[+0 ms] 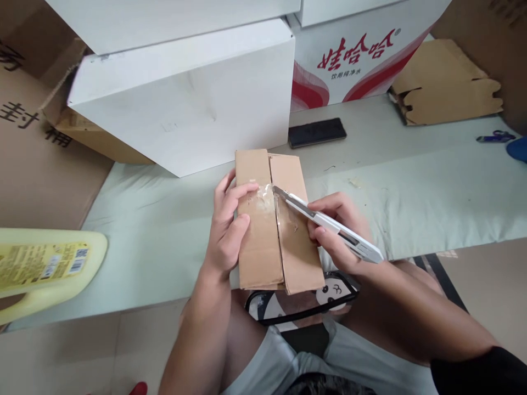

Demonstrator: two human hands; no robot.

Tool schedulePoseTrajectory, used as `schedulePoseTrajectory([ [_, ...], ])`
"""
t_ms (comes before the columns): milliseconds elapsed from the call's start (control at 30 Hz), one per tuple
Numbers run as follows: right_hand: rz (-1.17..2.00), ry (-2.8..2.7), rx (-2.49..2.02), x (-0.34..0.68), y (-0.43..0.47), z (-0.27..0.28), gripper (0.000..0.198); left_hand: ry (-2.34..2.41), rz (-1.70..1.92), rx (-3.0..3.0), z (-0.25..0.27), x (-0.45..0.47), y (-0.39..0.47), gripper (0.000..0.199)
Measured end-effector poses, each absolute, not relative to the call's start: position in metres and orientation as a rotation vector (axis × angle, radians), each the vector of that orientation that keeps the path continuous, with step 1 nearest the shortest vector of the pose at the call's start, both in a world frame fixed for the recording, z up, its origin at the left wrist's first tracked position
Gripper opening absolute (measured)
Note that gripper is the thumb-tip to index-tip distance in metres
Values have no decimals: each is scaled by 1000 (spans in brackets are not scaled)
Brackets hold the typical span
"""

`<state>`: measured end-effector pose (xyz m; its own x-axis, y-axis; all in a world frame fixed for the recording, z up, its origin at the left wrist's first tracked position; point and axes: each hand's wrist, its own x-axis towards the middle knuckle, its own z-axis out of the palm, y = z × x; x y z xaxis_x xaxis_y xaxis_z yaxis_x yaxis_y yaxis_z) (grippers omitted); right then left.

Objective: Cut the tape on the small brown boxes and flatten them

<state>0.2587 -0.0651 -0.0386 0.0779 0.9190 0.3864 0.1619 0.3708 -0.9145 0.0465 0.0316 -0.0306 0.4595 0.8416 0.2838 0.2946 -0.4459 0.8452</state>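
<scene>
A small brown cardboard box [259, 241] is held in front of me over the near edge of the cloth-covered surface. Its two top flaps meet at a seam, with crumpled clear tape [265, 193] across it. My left hand [229, 225] grips the box's left side, fingers and thumb resting on the left flap. In my right hand [340, 225] is a white utility knife [329, 222], held at a slant. Its blade tip is at the tape by the seam. How far the blade goes in, I cannot tell.
Behind the box stand large white cartons [185, 104] and a black phone [317, 133]. Flattened cardboard [453, 82] and purple-handled scissors [496, 136] lie at the right. A yellow jug [49, 269] is at the left. Below the box, a panda-print item [296, 307] rests on my lap.
</scene>
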Motion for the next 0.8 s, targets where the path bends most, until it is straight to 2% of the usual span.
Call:
schedulePoseTrajectory([
  [133,854,-1368,-946,263,-61,-40,18,929,952,1935,-34,47,32,37],
  [400,952,-1266,-1004,267,-62,-31,15,864,1007,1888,-38,51,37,39],
  [667,807,-1308,-1066,276,-69,-29,16,891,967,1845,-39,47,39,44],
  [800,659,-1160,-999,276,-66,-19,16,911,956,1832,-36,44,41,44],
])
